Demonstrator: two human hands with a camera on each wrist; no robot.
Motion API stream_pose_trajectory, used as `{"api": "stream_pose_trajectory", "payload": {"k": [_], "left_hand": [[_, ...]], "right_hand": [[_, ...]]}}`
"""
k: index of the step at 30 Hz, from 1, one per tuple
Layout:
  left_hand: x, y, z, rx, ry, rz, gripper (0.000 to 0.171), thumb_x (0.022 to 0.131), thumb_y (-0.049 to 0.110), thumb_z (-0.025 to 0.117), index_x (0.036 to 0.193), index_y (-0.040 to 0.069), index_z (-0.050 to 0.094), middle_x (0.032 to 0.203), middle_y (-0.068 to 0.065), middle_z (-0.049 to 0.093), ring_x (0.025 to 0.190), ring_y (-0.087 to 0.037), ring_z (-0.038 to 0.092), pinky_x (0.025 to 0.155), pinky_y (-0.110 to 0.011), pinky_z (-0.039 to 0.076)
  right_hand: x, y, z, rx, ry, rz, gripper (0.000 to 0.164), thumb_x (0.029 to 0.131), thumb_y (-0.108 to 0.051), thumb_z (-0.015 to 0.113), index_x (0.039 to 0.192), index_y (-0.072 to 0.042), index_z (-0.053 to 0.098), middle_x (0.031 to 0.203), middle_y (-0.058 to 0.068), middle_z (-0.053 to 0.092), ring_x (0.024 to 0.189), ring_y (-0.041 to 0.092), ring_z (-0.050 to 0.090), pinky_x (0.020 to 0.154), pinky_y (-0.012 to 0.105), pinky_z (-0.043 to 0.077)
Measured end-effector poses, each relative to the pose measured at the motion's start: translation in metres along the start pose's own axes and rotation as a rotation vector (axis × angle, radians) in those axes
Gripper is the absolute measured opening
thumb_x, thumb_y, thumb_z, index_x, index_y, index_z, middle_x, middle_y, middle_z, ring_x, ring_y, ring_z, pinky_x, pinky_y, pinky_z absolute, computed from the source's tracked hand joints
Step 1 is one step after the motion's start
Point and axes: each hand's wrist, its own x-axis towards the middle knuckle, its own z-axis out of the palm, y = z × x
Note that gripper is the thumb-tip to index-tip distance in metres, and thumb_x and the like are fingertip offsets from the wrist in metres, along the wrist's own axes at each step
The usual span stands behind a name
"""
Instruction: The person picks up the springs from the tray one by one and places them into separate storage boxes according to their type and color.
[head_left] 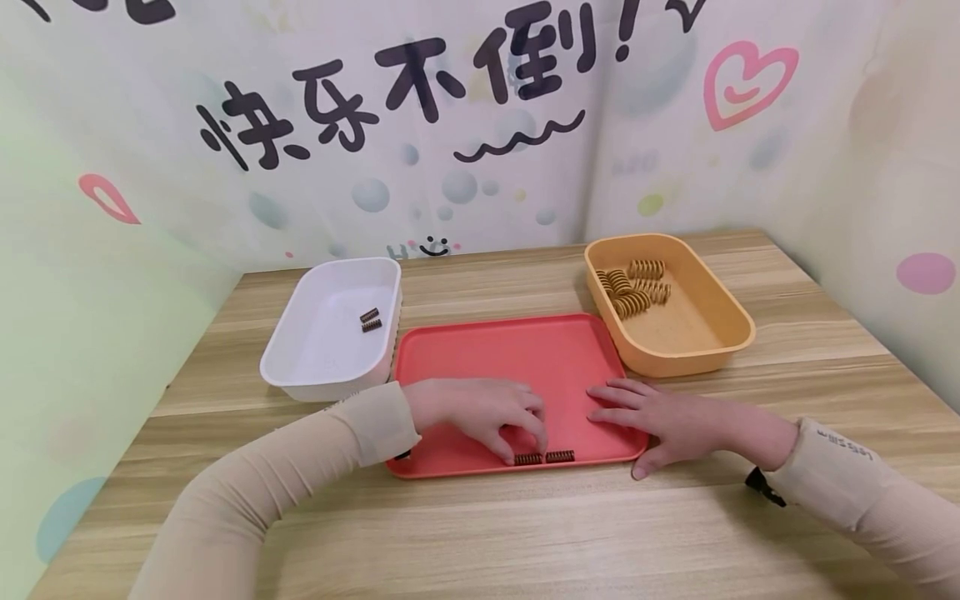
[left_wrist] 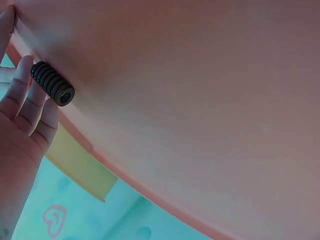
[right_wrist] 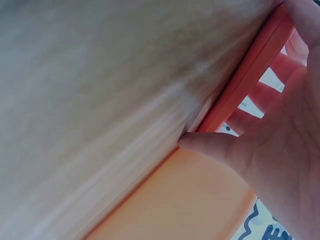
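Observation:
Near the front rim of the red tray (head_left: 480, 350), my left hand (head_left: 483, 410) pinches a small dark coil spring (head_left: 528, 459) between thumb and finger. That spring lies lengthwise along the rim. A second dark spring (head_left: 560, 457) sits end to end with it, to its right. The left wrist view shows fingers beside a dark coil spring (left_wrist: 52, 83), its hollow end facing the camera. My right hand (head_left: 660, 419) rests spread over the tray's right edge, fingers on the tray and thumb by its front corner. The right wrist view shows this hand (right_wrist: 275, 135) at the red rim.
A white bin (head_left: 288, 358) at back left holds two small dark springs (head_left: 371, 321). To the back right, an orange bin (head_left: 720, 321) holds several larger golden springs (head_left: 633, 302), close against the tray's corner. A printed curtain (head_left: 450, 192) hangs behind the wooden table (head_left: 480, 542).

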Motion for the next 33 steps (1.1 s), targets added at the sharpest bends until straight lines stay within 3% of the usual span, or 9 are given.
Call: {"api": "stream_pose_trajectory", "payload": {"k": [24, 33], "left_hand": [[-0.0007, -0.0025, -0.0011, 0.012, -0.011, 0.007, 0.032, 0.082, 0.031, 0.069, 0.113, 0.028, 0.062, 0.106, 0.008, 0.051, 0.095, -0.004, 0.042, 0.081, -0.013, 0.036], [-0.005, -0.0026, -0.0034, 0.007, -0.023, -0.034, 0.03, 0.081, 0.032, 0.069, 0.11, 0.029, 0.061, 0.108, 0.009, 0.051, 0.095, -0.005, 0.042, 0.081, -0.015, 0.037]], "right_hand": [[0.0002, 0.0002, -0.0006, 0.008, -0.011, 0.012, 0.075, 0.08, -0.062, 0.053, 0.136, -0.012, 0.043, 0.143, 0.016, 0.032, 0.128, 0.044, 0.026, 0.097, 0.061, 0.028], [0.0007, -0.0002, -0.0004, 0.012, -0.016, 0.016, 0.076, 0.08, -0.062, 0.052, 0.136, -0.012, 0.043, 0.143, 0.015, 0.032, 0.129, 0.044, 0.025, 0.097, 0.061, 0.027]]}}
